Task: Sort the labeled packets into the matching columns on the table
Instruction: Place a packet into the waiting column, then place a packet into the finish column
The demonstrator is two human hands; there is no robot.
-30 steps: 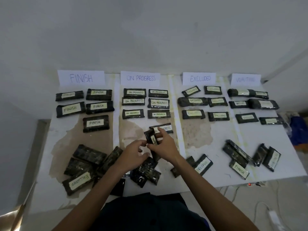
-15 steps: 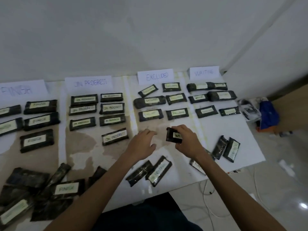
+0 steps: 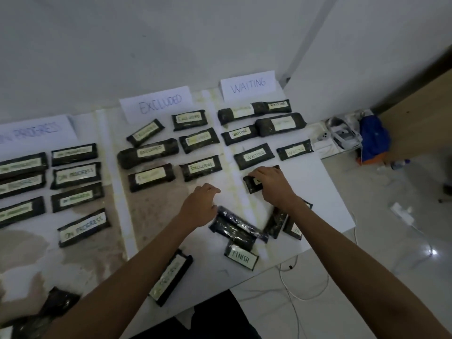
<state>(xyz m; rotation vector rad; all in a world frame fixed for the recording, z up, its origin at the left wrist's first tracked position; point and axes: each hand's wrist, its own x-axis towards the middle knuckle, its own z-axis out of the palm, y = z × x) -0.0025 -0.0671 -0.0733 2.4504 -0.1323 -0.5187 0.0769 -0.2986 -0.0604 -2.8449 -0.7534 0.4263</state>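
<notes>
Table (image 3: pixel 325 192), white and stained, is divided into columns, each headed by a paper card along its far edge. Under the EXCLUDED card (image 3: pixel 159 104), at centre frame, six packets are laid in two files of three. Under the WAITING card (image 3: pixel 248 85), upper right, six packets are laid, and a seventh packet (image 3: pixel 252 185) is set just below them. Under the ON PROGRESS card (image 3: pixel 34 129), far left, seven are counted, some cut by the frame edge. Unsorted packets are scattered along the lower edge, a FINISH packet (image 3: pixel 241 258) among them. The seventh packet is gripped from above by the right hand (image 3: pixel 271 184), fingers curled over it. The left hand (image 3: pixel 201 204) is rested at lower centre, loosely curled with nothing held, apart from that packet on its left
</notes>
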